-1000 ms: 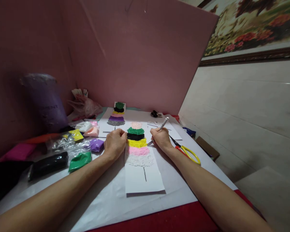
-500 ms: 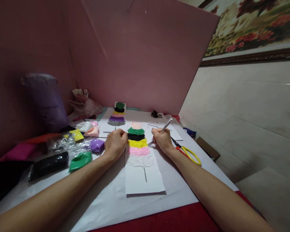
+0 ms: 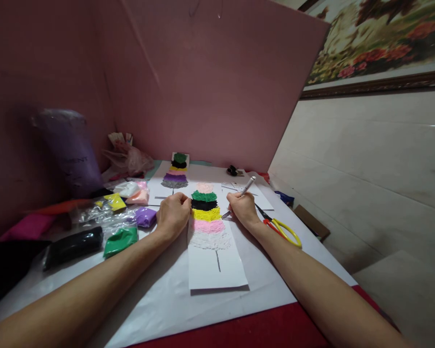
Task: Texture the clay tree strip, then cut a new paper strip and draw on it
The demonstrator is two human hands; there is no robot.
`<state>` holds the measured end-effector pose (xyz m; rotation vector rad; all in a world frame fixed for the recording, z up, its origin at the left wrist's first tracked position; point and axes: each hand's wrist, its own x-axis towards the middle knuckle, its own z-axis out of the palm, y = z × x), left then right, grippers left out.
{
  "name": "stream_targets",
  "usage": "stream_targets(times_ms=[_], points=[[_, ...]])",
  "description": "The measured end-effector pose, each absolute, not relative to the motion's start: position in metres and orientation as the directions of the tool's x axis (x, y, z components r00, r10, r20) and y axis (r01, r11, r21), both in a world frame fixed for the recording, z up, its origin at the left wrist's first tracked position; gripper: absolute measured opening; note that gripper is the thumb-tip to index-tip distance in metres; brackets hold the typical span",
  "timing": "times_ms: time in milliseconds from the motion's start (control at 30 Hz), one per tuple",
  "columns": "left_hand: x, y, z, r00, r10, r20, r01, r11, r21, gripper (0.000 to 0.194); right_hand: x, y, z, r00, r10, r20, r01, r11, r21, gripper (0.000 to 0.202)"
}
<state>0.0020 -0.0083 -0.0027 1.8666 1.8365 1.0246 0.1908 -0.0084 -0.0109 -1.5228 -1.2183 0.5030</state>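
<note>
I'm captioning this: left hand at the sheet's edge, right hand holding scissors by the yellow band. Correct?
No, the scissors lie unheld: in the head view, the right hand holds a pronged tool by the yellow band; the left hand is at the edge of the sheet.

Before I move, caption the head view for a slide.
Right hand holding a pronged tool at the yellow band, left hand at the edge of the paper, scissors lying to the right.

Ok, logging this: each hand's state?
Left hand: closed at the white colour-banded card; grip unclear.
Right hand: closed on the slim striped fork-tipped tool.
</note>
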Motion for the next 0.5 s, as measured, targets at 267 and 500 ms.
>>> stream_targets(times_ms=[267, 500], points=[[0.0015, -0.007, -0.0037, -0.086, 0.962, 0.26, 0.73, -0.117, 0.673, 0.021, 0.1925, -0.0078, -0.0076, 0.445, 0.864, 0.236, 0.413, 0.036, -0.91, 0.028], [0.0018, -0.0065, -0.0024, -0.074, 0.97, 0.232, 0.726, -0.107, 0.68, 0.02, 0.1938, -0.0103, -0.0064, 0.472, 0.833, 0.288, 0.379, 0.103, -0.92, 0.03]])
